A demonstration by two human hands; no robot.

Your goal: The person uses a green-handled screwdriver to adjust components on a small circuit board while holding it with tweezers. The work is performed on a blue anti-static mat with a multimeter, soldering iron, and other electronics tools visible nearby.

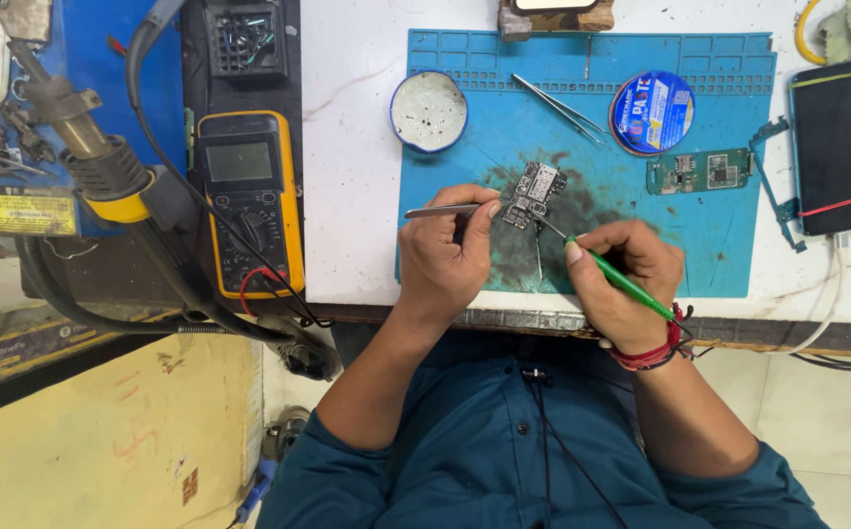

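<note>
While both grips clamp tools, a round blue tin (pixel 652 113) lies beyond.

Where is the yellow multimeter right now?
In the head view, the yellow multimeter lies on the left side of the bench, just left of the blue work mat and beyond the person's left hand.

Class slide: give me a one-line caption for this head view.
Left hand steadies a small circuit board with tweezers while right hand applies a green-handled tool.
</note>
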